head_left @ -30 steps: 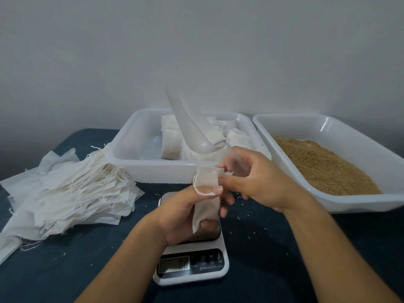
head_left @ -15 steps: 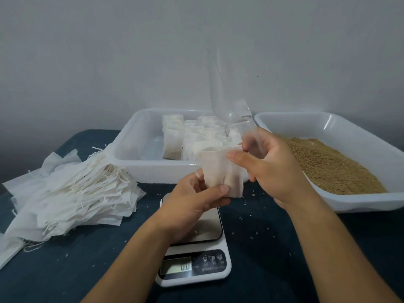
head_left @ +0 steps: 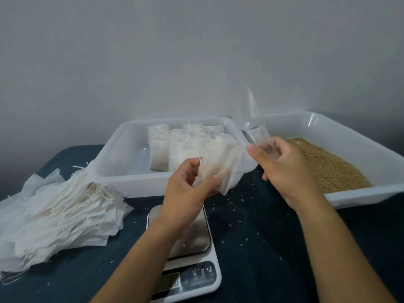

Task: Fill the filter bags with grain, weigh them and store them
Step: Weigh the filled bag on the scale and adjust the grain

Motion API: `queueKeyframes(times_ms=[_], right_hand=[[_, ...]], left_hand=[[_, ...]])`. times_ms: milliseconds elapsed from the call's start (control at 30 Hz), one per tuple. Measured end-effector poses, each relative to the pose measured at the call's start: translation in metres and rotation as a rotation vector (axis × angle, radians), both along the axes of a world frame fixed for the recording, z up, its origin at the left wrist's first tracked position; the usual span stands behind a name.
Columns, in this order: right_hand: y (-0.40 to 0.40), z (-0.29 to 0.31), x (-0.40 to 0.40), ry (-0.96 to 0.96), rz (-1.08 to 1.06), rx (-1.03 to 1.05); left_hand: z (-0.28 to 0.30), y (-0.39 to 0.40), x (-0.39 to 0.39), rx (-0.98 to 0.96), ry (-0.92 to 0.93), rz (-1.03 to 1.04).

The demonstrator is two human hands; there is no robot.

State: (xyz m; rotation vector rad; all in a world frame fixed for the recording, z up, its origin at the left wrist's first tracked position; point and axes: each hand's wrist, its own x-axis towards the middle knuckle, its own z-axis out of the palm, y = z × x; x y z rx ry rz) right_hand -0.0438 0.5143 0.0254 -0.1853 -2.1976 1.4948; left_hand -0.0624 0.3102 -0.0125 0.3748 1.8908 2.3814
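My left hand (head_left: 188, 189) pinches a white filter bag (head_left: 220, 165) by its lower edge, holding it up above the scale (head_left: 185, 254). My right hand (head_left: 284, 169) grips a clear plastic scoop (head_left: 253, 125), handle pointing up, just right of the bag and at the near-left edge of the grain tray (head_left: 349, 193). Brown grain (head_left: 323, 165) fills that tray. Several filled bags (head_left: 175, 149) stand in the left white tray (head_left: 122, 162). The scale's steel plate carries nothing.
A heap of empty filter bags with strings (head_left: 56, 217) lies at the left on the dark blue cloth (head_left: 258, 248). Loose grains are scattered on the cloth around the scale. A plain grey wall stands behind the trays.
Both hands rose from just above the scale. The bag now hangs higher and tilted in my left hand, and my right hand with the scoop has moved right, toward the grain tray.
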Motion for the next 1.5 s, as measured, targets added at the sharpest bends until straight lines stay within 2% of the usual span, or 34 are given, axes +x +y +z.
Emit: queueKeyframes(times_ms=[133, 233, 300, 400, 567, 633, 900, 1067, 1267, 1500], right_hand=[[0.058, 0.003, 0.004, -0.222, -0.326, 0.362], [0.086, -0.001, 0.009, -0.433, -0.389, 0.481], [0.091, -0.003, 0.009, -0.471, -0.375, 0.484], [0.085, 0.002, 0.01, -0.381, -0.308, 0.397], [0.074, 0.012, 0.013, -0.077, -0.074, -0.075], [0.076, 0.013, 0.011, 0.004, -0.027, -0.189], [0.082, 0.003, 0.004, 0.0, -0.118, -0.211], [0.088, -0.002, 0.002, -0.026, -0.176, -0.17], [0.091, -0.004, 0.003, -0.08, -0.24, -0.019], [0.092, -0.006, 0.003, -0.084, -0.251, 0.024]], left_hand=[[0.007, 0.003, -0.015, -0.272, 0.135, -0.019], [0.014, 0.011, -0.023, -0.34, 0.122, -0.084], [0.019, 0.017, -0.028, -0.386, 0.14, -0.136], [0.029, 0.029, -0.035, -0.489, 0.204, -0.193], [0.051, 0.063, -0.045, -0.592, 0.271, -0.234], [0.06, 0.077, -0.05, -0.621, 0.293, -0.243], [0.083, 0.111, -0.06, -0.884, 0.427, -0.254], [0.084, 0.117, -0.061, -0.922, 0.432, -0.263], [0.088, 0.122, -0.062, -0.964, 0.468, -0.241], [0.092, 0.125, -0.06, -1.006, 0.522, -0.214]])
